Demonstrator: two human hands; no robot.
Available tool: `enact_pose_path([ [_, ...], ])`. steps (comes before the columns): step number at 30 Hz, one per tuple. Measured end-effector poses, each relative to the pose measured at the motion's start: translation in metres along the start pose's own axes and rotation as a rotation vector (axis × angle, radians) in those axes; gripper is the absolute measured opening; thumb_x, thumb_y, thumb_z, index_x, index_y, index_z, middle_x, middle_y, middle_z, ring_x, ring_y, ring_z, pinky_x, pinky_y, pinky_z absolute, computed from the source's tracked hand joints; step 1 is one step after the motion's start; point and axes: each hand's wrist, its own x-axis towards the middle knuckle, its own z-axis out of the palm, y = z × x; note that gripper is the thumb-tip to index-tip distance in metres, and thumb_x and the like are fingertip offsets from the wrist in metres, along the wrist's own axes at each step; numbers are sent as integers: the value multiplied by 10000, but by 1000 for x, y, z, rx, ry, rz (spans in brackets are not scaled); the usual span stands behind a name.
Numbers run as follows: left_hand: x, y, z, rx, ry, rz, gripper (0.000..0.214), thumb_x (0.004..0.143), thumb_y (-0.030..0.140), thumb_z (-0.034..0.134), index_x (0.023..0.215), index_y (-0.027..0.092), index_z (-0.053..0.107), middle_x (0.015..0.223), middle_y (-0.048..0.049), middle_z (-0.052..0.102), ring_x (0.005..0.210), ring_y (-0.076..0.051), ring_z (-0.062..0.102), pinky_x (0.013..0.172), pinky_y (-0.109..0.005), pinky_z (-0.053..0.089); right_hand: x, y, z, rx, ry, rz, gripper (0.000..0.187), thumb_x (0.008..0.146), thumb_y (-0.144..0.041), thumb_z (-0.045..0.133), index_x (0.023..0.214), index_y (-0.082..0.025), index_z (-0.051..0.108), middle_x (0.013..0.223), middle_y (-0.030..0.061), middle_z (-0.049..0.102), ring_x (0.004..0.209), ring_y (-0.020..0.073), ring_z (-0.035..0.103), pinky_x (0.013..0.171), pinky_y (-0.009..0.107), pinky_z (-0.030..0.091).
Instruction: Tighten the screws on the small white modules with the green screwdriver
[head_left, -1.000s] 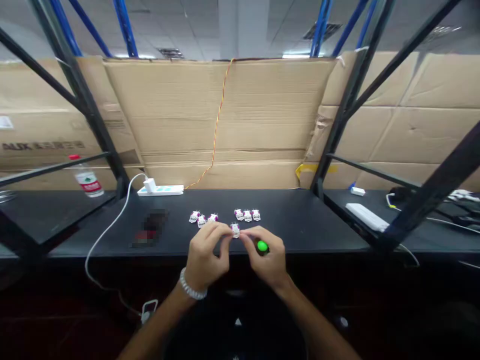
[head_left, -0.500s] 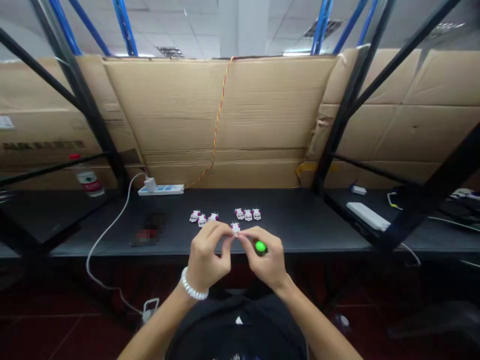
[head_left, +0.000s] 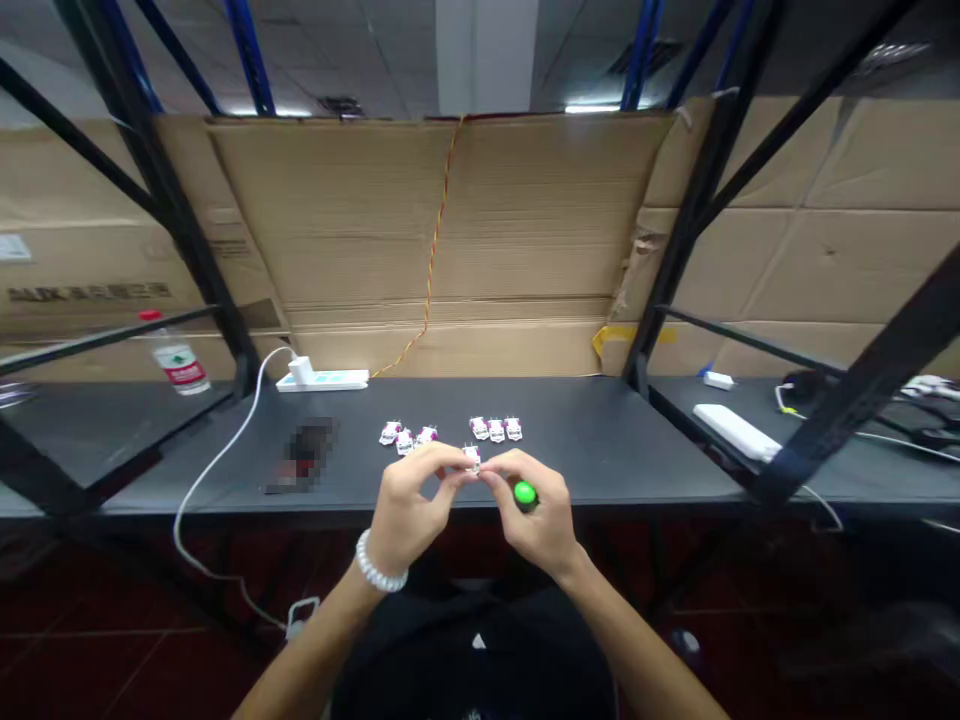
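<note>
1. Left hand (head_left: 405,510): low centre of the frame, with a white bead bracelet (head_left: 375,570) on the wrist. My fingers are curled and the thumb and forefinger tips are pinched on the small white-and-magenta part (head_left: 471,457).
2. Right hand (head_left: 536,510): just right of the left hand, knuckles up. My fingers are clenched round a green-tipped object (head_left: 525,493). The thumb and forefinger reach left and meet the same part. What lies below the green tip is hidden in my fist.
3. Small white-and-magenta part: held between the fingertips of both hands, above the near edge of the black table (head_left: 600,450), at centre frame.
4. Change over the last second: the hands, the part and the green tip sit in nearly the same spot. My left fingertips have drawn in slightly closer to the part.
5. Left row of three parts (head_left: 406,436): on the table just beyond my left fingers, unmoved.
6. Right row of three parts (head_left: 495,429): on the table just beyond the held part, unmoved.
7. Blurred dark object (head_left: 304,455): on the table, left of the rows. I cannot tell what it is.
8. White power strip (head_left: 322,380): at the back of the table, left of centre, with a white charger (head_left: 300,370) plugged in. Its cable (head_left: 217,460) loops down over the front edge.
9. Water bottle (head_left: 176,362): on the far left shelf, tilted, with a red cap.
10. Cardboard sheet (head_left: 525,230): stands behind the table, with a twisted red-and-yellow wire (head_left: 433,250) hanging down its face.
</note>
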Motion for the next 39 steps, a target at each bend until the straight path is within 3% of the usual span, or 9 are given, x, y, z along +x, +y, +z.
enact_pose_path([
  [10,0,-10,1,-145,-77,-120,87,925,147,714,868,197,756,826,-39,787,748,-183,745,709,-288,623,3,-3,-3,49,-56,96,120,972,-226,639,916,-216,744,864,30,774,783,169,726,752,277,578],
  [21,0,-33,7,-566,-201,-316,135,859,270,817,791,177,747,783,-60,791,703,-205,766,661,-312,663,9,-3,-9,81,-186,214,171,972,-278,643,860,-195,742,798,21,773,737,164,724,713,250,560],
  [24,0,-32,9,-539,-172,-352,123,828,260,830,781,176,754,781,-50,792,709,-199,764,676,-303,658,8,1,-7,0,-145,148,159,980,-262,639,875,-193,736,809,31,774,728,163,722,712,254,564],
  [30,0,-21,10,-347,-108,-342,47,867,214,763,843,195,798,841,-54,805,791,-203,757,774,-313,646,4,15,-6,-193,-111,-172,102,997,-176,605,996,-186,706,853,57,750,746,161,709,709,259,560],
  [39,-2,-23,17,-366,-96,-386,33,834,201,776,810,178,779,812,-52,806,753,-206,771,732,-306,650,1,16,-8,-408,-93,-309,107,1004,-121,577,990,-182,663,807,35,720,685,130,679,587,217,481],
])
